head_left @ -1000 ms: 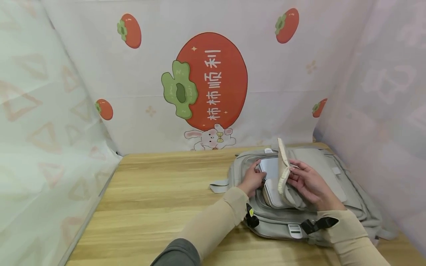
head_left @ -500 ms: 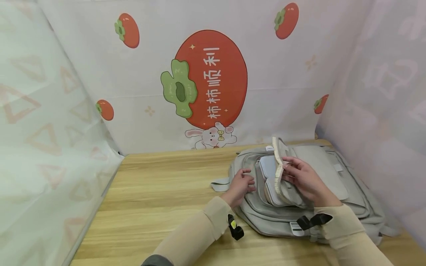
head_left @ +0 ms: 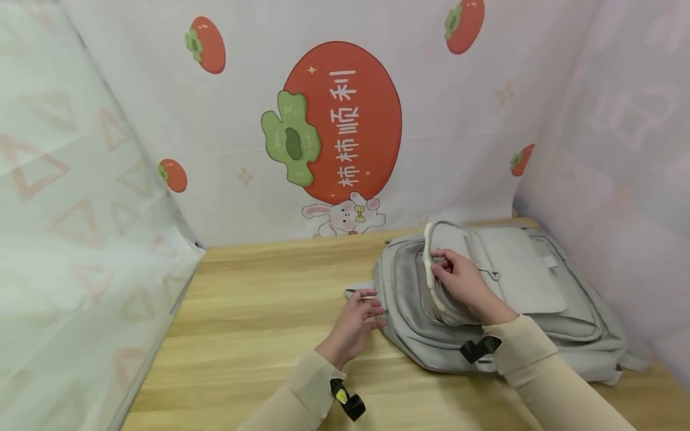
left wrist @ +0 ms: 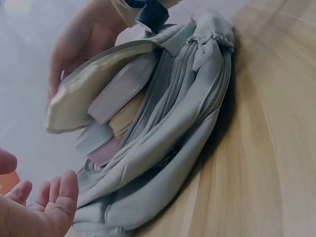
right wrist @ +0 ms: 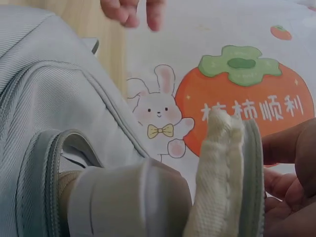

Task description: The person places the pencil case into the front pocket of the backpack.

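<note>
Head view: wooden table backed by a pale curtain printed with a large persimmon and a rabbit. A grey backpack lies flat at the table's right end. The right hand pinches the cream-lined pocket flap near the backpack's middle, fingers curled over its edge. The left hand rests on the table just beside the backpack's left edge, fingers relaxed and holding nothing, next to a short grey strap.

Left wrist view: backpack seen from its side on the table. The flap is lifted by the right hand behind it, exposing flat stacked items in the pocket, possibly books or cases; the dim picture leaves this uncertain. The left hand's palm sits open at the lower left corner.

Right wrist view: flap's cream lining upright, gripped by the right-hand fingers. A pale rounded item fills the zipped pocket opening. The left hand's fingertips show at the top edge.
</note>
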Motion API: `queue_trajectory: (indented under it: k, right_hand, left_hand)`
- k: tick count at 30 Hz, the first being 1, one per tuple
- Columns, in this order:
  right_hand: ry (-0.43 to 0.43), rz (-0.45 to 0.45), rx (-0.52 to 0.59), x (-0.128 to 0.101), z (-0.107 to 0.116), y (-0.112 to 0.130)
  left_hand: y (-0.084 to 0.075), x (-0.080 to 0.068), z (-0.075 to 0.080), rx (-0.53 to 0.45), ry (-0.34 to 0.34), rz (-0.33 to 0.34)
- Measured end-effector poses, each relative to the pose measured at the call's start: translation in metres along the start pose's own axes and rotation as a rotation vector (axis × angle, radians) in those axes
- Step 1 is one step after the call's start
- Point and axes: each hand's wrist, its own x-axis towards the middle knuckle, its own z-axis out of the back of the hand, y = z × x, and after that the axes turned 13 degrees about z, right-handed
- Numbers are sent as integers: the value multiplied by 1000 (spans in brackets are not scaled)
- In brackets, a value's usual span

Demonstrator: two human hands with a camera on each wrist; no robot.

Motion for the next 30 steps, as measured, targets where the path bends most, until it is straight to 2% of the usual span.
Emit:
queue_trajectory:
  k: [7, 12, 15, 18, 23, 26, 28, 30]
  right_hand:
    - [40, 97, -239, 6, -11, -4]
    - [90, 105, -336, 7, -21, -5]
    - [98, 127, -398, 6, -25, -3]
    - [54, 208, -468, 7, -31, 0]
    - [-69, 449, -490, 18, -49, 12]
    - [-35, 520, -459, 25, -61, 20]
    - [20, 518, -459, 28, -69, 24]
    - [71, 509, -462, 31, -77, 26]
  left_hand:
    - [7, -13, 24, -27, -64, 0]
    - [15, -19, 40, -62, -104, 18]
    - [15, -24, 51, -62, -115, 27]
    - [8, -29, 67, -34, -139, 21]
    - [-12, -33, 89, 30, -208, -18]
    - [-23, -31, 95, 23, -234, -59]
    - [-31, -29, 97, 15, -240, -89]
    - [-37, -27, 98, 61, -243, -108]
